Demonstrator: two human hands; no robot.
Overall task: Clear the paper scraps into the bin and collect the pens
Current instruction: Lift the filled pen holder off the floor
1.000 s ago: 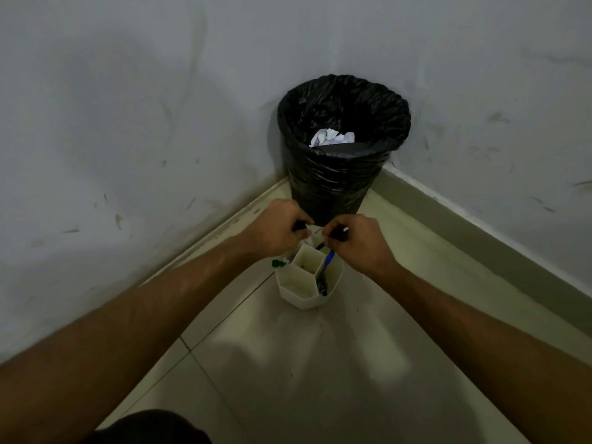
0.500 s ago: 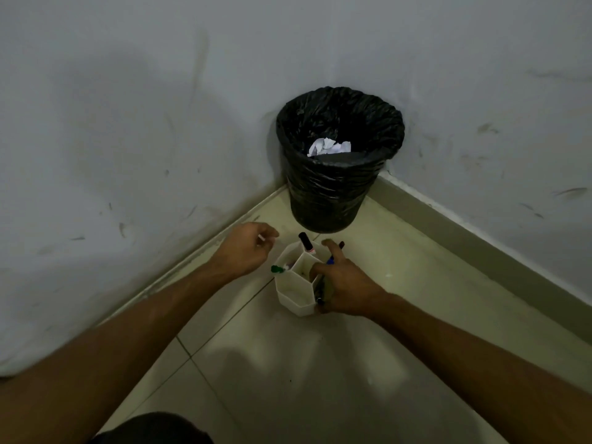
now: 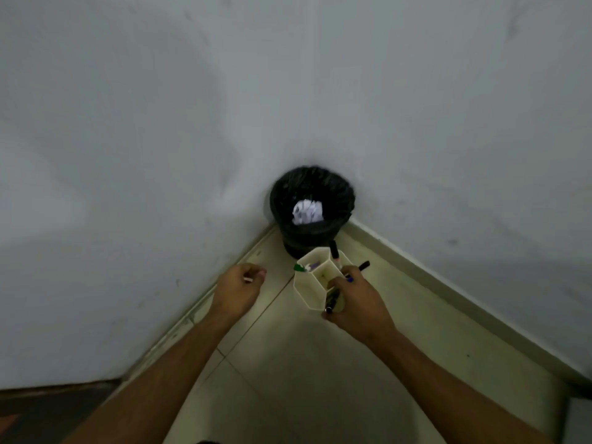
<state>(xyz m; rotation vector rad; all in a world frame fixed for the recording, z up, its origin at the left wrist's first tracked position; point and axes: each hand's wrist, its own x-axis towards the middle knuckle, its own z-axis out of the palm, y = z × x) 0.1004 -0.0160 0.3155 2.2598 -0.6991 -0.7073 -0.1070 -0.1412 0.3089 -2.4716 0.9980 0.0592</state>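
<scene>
Two risks | right hand (image 3: 355,302) clamped round pen holder (image 3: 309,288) | pens (image 3: 334,249) lean loose: tilting may spill them | left hand (image 3: 238,290) curled, contents unclear: grip slip possible.

Both bare forearms are reaching forward and converging from the lower corners, the left forearm (image 3: 166,373) angling up to the right and the right forearm (image 3: 448,376) angling up to the left. The left hand (image 3: 238,291) is hanging free, back up, with its fingers curling in toward the palm; whether they are pinching anything is too small to tell. The right hand (image 3: 355,302) is gripping the white pen holder (image 3: 309,283), its fingers wrapping round the holder's right side.
</scene>
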